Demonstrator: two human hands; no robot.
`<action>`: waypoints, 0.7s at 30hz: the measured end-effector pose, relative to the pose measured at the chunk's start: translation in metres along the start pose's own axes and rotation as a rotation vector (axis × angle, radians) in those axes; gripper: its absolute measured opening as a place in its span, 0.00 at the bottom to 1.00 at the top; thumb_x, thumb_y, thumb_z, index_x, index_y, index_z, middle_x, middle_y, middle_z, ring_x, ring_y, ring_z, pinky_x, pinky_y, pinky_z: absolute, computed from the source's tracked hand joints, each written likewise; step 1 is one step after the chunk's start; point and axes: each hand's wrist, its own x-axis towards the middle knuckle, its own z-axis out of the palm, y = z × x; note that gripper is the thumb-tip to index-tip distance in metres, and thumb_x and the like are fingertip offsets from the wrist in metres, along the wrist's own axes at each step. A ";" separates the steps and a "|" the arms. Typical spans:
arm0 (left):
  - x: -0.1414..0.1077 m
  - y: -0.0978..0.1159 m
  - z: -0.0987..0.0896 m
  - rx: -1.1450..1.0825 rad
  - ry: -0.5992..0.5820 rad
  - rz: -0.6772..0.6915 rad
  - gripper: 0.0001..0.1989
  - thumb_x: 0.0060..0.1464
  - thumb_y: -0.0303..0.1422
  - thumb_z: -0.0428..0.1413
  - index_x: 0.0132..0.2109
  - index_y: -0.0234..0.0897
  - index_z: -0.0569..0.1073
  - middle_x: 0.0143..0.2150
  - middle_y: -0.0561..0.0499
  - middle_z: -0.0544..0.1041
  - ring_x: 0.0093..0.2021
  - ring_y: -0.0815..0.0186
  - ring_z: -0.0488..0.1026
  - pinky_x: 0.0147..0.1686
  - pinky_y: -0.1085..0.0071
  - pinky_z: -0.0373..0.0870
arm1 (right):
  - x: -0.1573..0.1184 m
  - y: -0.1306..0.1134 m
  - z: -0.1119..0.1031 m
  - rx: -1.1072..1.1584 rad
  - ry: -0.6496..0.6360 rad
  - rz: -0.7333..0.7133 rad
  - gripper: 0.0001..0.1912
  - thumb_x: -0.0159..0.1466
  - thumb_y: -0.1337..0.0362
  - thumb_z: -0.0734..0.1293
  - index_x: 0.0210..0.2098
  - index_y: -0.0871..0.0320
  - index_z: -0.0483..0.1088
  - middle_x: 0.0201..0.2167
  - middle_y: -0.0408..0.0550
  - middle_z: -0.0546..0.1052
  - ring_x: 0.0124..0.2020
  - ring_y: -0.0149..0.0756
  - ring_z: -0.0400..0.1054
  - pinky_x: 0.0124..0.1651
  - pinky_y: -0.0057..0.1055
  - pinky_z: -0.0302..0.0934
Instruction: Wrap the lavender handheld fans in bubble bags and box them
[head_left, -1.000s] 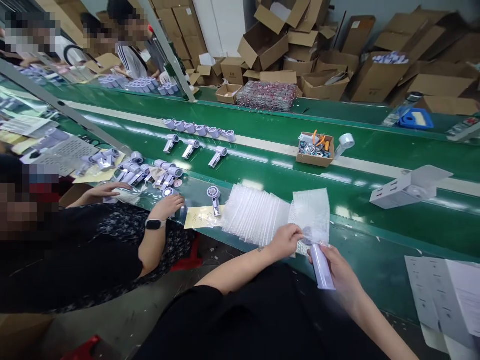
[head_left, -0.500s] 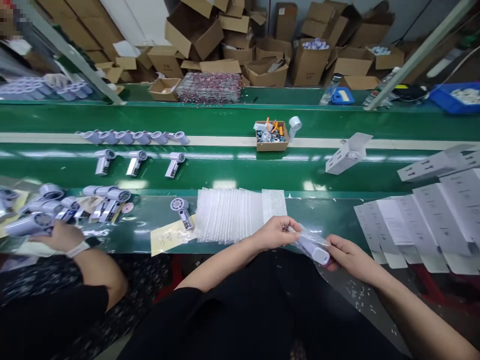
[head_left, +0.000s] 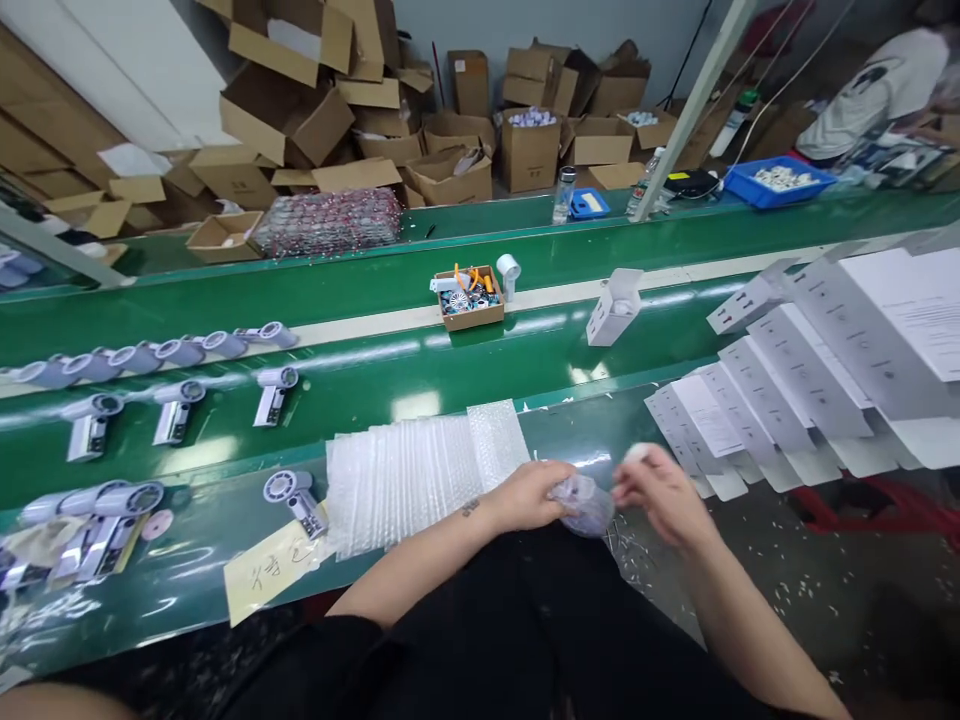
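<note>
In front of my body, my left hand is closed around a pale lilac handheld fan inside a clear wrapper. The fan's round end faces right, and its handle is hidden by my fingers. Just right of it, my right hand is raised with bent fingers, pinching a small white piece too blurred to name. Overlapping bubble-wrap bags lie left of my left hand. Beyond them, an unwrapped handheld fan rests by a yellow paper with handwriting.
Open white boxes stand in a slanted row at right. On the green belt are another white box, a small carton of parts, a white fan and several lilac fans. A metal post rises behind.
The view has swung right. Both hands held the wrapped fan before; its round end now points right instead of its handle end. My right hand has come off it and pinches a small white piece.
</note>
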 end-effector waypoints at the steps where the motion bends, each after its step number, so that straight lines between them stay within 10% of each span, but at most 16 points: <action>1: 0.000 -0.007 0.005 -0.027 0.073 -0.052 0.13 0.48 0.37 0.58 0.42 0.39 0.72 0.40 0.50 0.75 0.40 0.63 0.70 0.42 0.71 0.64 | 0.007 0.012 -0.023 0.113 0.301 -0.041 0.17 0.50 0.58 0.72 0.34 0.56 0.64 0.24 0.39 0.74 0.23 0.28 0.70 0.25 0.25 0.68; 3: -0.002 -0.019 0.008 -0.166 0.242 -0.184 0.15 0.49 0.39 0.58 0.43 0.38 0.71 0.40 0.50 0.75 0.40 0.63 0.70 0.41 0.70 0.66 | 0.025 0.037 -0.070 0.243 0.743 -0.064 0.24 0.45 0.58 0.75 0.35 0.55 0.61 0.22 0.37 0.73 0.21 0.27 0.69 0.24 0.24 0.68; 6: -0.005 -0.030 0.001 -0.482 0.433 -0.381 0.18 0.48 0.43 0.57 0.42 0.36 0.70 0.35 0.50 0.74 0.34 0.65 0.71 0.33 0.71 0.70 | 0.051 0.064 -0.115 0.363 0.836 0.023 0.29 0.42 0.61 0.75 0.37 0.52 0.57 0.24 0.35 0.72 0.24 0.31 0.71 0.27 0.31 0.71; 13: -0.025 -0.046 -0.040 -0.842 0.828 -0.479 0.21 0.43 0.42 0.61 0.42 0.34 0.68 0.34 0.51 0.70 0.28 0.70 0.70 0.21 0.76 0.71 | 0.039 0.085 -0.073 0.093 0.836 -0.108 0.22 0.46 0.52 0.72 0.32 0.53 0.60 0.27 0.36 0.67 0.30 0.31 0.66 0.40 0.40 0.69; 17: -0.032 -0.052 -0.056 -1.001 0.955 -0.451 0.21 0.43 0.40 0.62 0.41 0.34 0.67 0.32 0.53 0.70 0.25 0.74 0.69 0.18 0.79 0.69 | 0.043 0.080 -0.030 -0.763 0.533 -0.434 0.21 0.45 0.49 0.72 0.32 0.57 0.68 0.30 0.47 0.67 0.38 0.43 0.64 0.47 0.46 0.62; 21: -0.016 -0.043 -0.054 -0.979 0.864 -0.391 0.19 0.46 0.41 0.61 0.41 0.33 0.67 0.34 0.50 0.71 0.27 0.72 0.70 0.19 0.77 0.71 | 0.084 0.070 0.014 -1.018 -0.034 -0.777 0.18 0.53 0.52 0.68 0.38 0.57 0.69 0.38 0.52 0.64 0.44 0.45 0.62 0.46 0.42 0.62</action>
